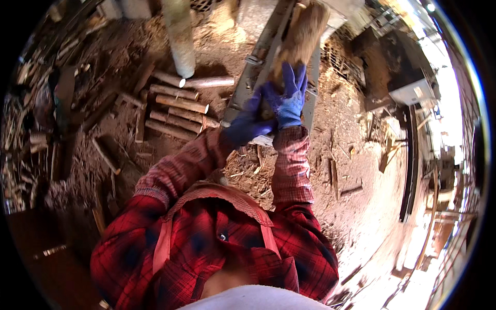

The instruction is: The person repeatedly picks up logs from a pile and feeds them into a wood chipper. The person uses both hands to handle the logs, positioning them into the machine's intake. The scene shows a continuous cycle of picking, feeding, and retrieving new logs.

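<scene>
A thick, rough-barked log (pixel 305 33) lies lengthwise along a grey metal bed (pixel 247 82) that runs away from me, and its surface is blurred by motion. My right hand (pixel 290 103), in a blue-purple glove, lies over the near end of the log with its fingers stretched along the bark. At the left side of that same end is my left hand (pixel 250 121), in a matching glove, its fingers bent around the wood and partly smeared. The log's near end face is hidden by the gloves.
Several short cut logs (pixel 181 106) lie on the dirt floor left of the bed. A pale round post (pixel 179 41) stands behind them. At the right are a dark box-shaped machine (pixel 400 64) and a long dark rail (pixel 411 165). Scrap wood (pixel 31 134) is piled far left.
</scene>
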Action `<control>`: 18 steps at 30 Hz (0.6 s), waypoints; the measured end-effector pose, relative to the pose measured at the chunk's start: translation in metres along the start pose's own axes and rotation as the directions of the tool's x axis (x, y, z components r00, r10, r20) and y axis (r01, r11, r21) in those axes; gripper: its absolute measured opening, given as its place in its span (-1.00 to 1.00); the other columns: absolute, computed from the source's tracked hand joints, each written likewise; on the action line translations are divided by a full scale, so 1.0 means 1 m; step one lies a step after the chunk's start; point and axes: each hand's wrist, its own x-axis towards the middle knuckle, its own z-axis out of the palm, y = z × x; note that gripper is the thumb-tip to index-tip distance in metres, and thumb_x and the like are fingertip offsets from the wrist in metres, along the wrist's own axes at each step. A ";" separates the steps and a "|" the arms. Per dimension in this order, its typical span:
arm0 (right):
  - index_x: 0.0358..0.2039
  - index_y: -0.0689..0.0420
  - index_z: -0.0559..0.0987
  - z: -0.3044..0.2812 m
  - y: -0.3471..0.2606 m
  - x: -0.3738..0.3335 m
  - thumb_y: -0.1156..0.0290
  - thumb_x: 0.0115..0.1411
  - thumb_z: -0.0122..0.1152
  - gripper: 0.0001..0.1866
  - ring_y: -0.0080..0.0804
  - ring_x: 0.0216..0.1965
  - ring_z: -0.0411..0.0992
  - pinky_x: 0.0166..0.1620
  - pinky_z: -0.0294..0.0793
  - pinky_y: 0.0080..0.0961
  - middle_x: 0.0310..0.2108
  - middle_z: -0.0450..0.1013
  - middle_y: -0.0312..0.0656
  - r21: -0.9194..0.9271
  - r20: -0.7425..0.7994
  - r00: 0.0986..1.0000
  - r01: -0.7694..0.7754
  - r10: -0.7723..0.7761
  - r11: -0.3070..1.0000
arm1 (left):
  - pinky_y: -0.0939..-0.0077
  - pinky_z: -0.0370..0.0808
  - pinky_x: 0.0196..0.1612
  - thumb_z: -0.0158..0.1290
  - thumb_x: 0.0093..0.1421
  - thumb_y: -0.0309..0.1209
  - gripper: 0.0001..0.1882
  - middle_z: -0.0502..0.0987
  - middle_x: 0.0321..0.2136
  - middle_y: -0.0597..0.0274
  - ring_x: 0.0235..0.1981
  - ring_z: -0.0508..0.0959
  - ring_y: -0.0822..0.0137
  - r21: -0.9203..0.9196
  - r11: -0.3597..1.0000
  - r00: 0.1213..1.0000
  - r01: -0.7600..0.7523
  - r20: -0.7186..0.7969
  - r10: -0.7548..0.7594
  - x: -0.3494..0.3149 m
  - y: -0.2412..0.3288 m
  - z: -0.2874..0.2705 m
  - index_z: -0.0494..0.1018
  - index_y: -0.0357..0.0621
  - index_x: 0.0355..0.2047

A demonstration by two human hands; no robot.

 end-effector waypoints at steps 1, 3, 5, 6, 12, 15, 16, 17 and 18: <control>0.17 0.19 0.30 0.036 0.031 -0.007 0.09 0.02 0.27 -0.25 0.11 0.26 0.05 0.30 0.02 -0.14 0.20 0.16 0.14 -0.037 0.044 0.997 -0.069 0.071 0.997 | 0.27 0.32 0.14 0.16 0.01 -0.46 -0.16 0.27 0.11 0.06 0.09 0.33 0.24 -0.056 0.997 0.998 0.054 -0.039 -0.056 -0.001 -0.019 -0.003 -0.01 -0.21 0.26; 0.08 0.17 0.39 0.123 0.132 -0.030 0.04 -0.05 0.27 -0.28 0.27 0.20 0.08 0.22 0.15 -0.02 0.17 0.21 0.13 0.018 0.219 0.959 -0.191 0.182 0.982 | 0.33 0.35 0.11 0.17 0.05 -0.39 -0.21 0.28 0.11 0.00 0.14 0.31 0.24 0.672 0.726 0.989 0.145 -0.099 -0.106 -0.013 -0.063 -0.012 0.05 -0.25 0.24; 0.11 0.22 0.34 0.146 0.159 -0.048 0.03 0.00 0.21 -0.27 0.18 0.23 0.08 0.25 0.11 -0.09 0.20 0.18 0.12 -0.010 0.132 0.991 0.030 -0.029 0.999 | 0.33 0.37 0.10 0.20 0.06 -0.31 -0.25 0.29 0.12 0.01 0.17 0.29 0.22 0.652 0.743 0.975 0.147 -0.223 0.003 -0.034 -0.061 -0.014 0.13 -0.28 0.20; 0.17 0.24 0.27 0.137 0.131 -0.035 0.02 0.08 0.13 -0.26 0.09 0.25 0.06 0.29 0.04 -0.16 0.20 0.18 0.10 -0.051 0.337 0.930 -0.139 0.148 0.989 | 0.31 0.36 0.10 0.21 0.06 -0.30 -0.25 0.29 0.12 0.03 0.17 0.29 0.22 0.524 0.816 0.938 0.245 -0.342 -0.062 -0.046 -0.035 -0.017 0.14 -0.28 0.20; 0.24 0.21 0.20 0.087 0.156 0.003 0.03 0.26 -0.04 -0.33 -0.07 0.22 0.15 0.24 0.12 -0.32 0.20 0.18 0.10 0.002 0.487 0.868 -0.119 0.103 0.993 | 0.26 0.48 -0.09 0.10 0.15 -0.15 -0.60 0.47 -0.17 -0.06 -0.10 0.49 0.02 0.742 0.466 0.834 0.482 -0.551 0.016 -0.153 0.015 -0.119 0.42 -0.17 -0.12; 0.16 0.24 0.31 0.089 0.068 0.028 0.24 0.17 0.16 -0.41 -0.03 0.14 0.26 0.21 0.21 -0.23 0.11 0.31 0.09 -0.342 0.597 0.778 0.028 0.195 0.939 | 0.15 0.46 -0.18 0.09 0.12 -0.09 -0.58 0.47 -0.24 -0.09 -0.22 0.49 -0.05 0.764 0.233 0.791 0.602 -0.611 -0.039 -0.262 -0.009 -0.200 0.42 -0.20 -0.22; 0.17 0.24 0.30 0.120 0.059 0.022 0.29 0.15 0.20 -0.40 -0.04 0.16 0.24 0.22 0.20 -0.24 0.13 0.29 0.06 -0.137 0.472 0.879 -0.003 0.068 0.991 | 0.16 0.45 -0.17 0.08 0.11 -0.03 -0.50 0.47 -0.20 -0.14 -0.25 0.50 -0.08 0.620 0.322 0.681 0.716 -0.722 -0.124 -0.282 0.023 -0.195 0.41 -0.24 -0.20; 0.17 0.23 0.29 0.142 0.038 0.012 0.34 0.13 0.23 -0.39 -0.05 0.18 0.22 0.23 0.20 -0.26 0.16 0.26 0.04 0.057 0.303 0.953 -0.012 -0.006 0.998 | 0.15 0.44 -0.22 0.09 0.10 -0.07 -0.57 0.46 -0.24 -0.11 -0.25 0.48 -0.06 0.596 0.303 0.662 0.743 -0.721 -0.205 -0.309 0.017 -0.215 0.42 -0.20 -0.25; 0.20 0.22 0.26 0.160 -0.020 0.006 0.34 0.13 0.24 -0.36 -0.08 0.21 0.19 0.24 0.19 -0.29 0.19 0.22 0.02 0.183 0.393 0.917 -0.155 0.072 0.971 | 0.14 0.42 -0.27 0.10 0.10 -0.11 -0.64 0.46 -0.27 -0.07 -0.25 0.47 -0.04 0.560 0.277 0.624 0.780 -0.730 -0.280 -0.344 -0.006 -0.237 0.43 -0.16 -0.30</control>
